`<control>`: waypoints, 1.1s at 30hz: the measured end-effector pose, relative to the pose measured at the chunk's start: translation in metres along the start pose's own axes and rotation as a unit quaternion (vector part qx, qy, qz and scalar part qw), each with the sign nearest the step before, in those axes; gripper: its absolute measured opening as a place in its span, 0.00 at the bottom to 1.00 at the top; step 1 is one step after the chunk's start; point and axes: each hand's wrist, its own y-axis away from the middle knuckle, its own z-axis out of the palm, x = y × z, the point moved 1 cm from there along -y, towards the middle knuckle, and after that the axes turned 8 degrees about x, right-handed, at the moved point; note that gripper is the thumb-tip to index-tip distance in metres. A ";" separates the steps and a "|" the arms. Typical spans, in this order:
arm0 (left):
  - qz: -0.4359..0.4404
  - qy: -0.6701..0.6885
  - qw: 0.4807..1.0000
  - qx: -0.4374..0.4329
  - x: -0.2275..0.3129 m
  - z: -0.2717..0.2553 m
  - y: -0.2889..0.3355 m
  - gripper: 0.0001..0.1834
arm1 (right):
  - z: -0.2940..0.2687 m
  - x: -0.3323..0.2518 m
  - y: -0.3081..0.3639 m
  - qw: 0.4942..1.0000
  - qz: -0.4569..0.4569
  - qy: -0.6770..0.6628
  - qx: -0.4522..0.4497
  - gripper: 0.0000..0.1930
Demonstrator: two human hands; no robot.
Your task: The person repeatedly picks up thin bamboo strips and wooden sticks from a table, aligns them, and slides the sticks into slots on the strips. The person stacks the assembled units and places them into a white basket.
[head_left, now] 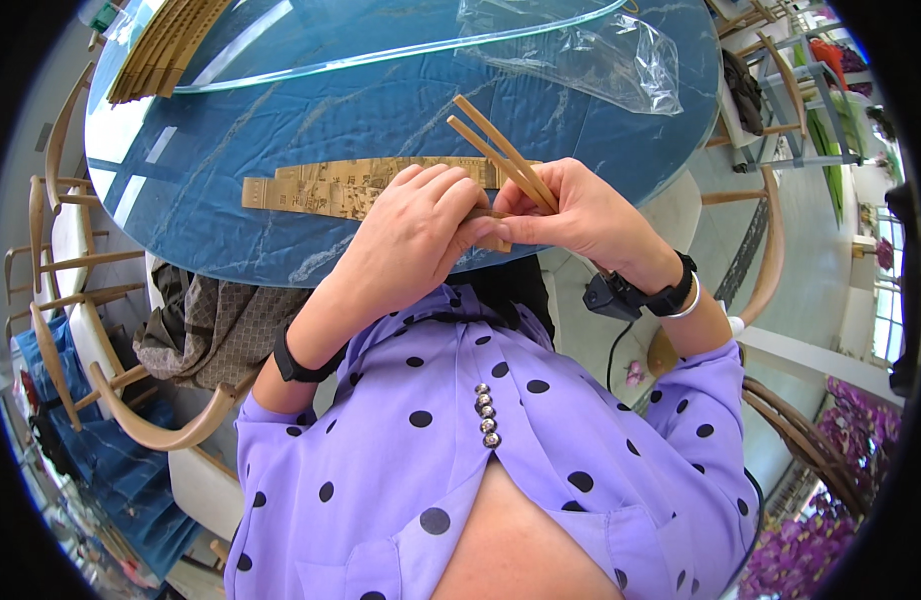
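Right hand [573, 208]: closed on a pair of pale wooden chopsticks [503, 152], gripped near their lower ends, upper ends splayed slightly apart and pointing up-left over the table. Left hand [413, 222]: fingers curled, pinching the right end of the front paper sleeve [326, 198], brown with dark print; rest of the sleeve runs out leftward from under that hand. Hands meet, thumbs about touching, at the near edge of the blue marbled table [231, 232]. Can't tell whether the chopstick ends are inside the sleeve (fingers block it). A rear paper sleeve [366, 168] lies just behind, partly overlapped. Far left of the tabletop: a fanned stack of brown sleeves [171, 50]. Far right: a crumpled clear plastic bag [621, 68], near the curved glass edge [391, 56]. Patterned brown cloth [219, 325] hangs over a wooden chair [186, 437], left of the person.
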 end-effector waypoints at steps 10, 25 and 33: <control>0.070 -0.098 0.992 0.031 0.000 0.006 0.002 0.23 | -0.003 0.001 -0.001 0.996 -0.019 0.073 0.037 0.09; 0.120 -0.168 0.978 0.020 0.007 0.009 0.001 0.16 | -0.003 -0.002 -0.002 0.986 -0.021 0.154 0.061 0.07; 0.166 -0.242 0.954 0.063 0.003 0.014 0.002 0.10 | -0.003 0.002 -0.003 0.990 -0.027 0.120 0.067 0.07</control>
